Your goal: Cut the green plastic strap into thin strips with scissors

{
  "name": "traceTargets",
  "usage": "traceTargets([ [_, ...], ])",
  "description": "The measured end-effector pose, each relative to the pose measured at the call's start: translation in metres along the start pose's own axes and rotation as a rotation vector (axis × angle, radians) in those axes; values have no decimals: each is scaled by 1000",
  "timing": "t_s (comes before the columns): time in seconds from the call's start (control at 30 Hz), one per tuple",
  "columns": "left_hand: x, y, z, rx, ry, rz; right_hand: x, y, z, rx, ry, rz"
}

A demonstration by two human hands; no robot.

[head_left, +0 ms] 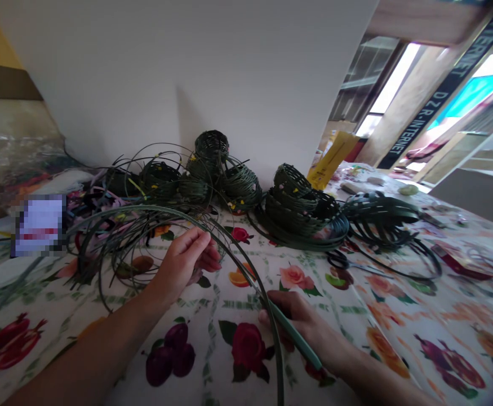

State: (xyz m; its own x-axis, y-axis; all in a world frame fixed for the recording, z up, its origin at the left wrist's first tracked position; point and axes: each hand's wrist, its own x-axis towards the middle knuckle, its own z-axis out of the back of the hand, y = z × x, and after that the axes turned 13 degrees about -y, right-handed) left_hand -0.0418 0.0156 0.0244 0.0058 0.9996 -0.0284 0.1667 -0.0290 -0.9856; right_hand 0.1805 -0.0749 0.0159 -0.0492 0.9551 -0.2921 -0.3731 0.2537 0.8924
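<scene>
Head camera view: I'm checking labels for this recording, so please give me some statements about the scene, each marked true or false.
1. The right hand holds a slim tool with a straight, pale green handle. True.
2. The black-handled scissors are gripped in the left hand. False: the scissors lie on the white tablecloth printed with fruit and flowers.
3. Dark green woven baskets stand beyond both hands. True.
4. The yellow printed packet lies under the left hand. False: it is toward the back right, away from both hands.
5. A long, narrow, dark green strip curves past the right hand. True.
</scene>
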Motion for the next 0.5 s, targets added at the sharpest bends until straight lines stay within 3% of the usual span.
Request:
traceTargets([
  [0.5, 0, -1, -2, 7, -25, 12, 0, 1, 1, -6, 11, 38],
])
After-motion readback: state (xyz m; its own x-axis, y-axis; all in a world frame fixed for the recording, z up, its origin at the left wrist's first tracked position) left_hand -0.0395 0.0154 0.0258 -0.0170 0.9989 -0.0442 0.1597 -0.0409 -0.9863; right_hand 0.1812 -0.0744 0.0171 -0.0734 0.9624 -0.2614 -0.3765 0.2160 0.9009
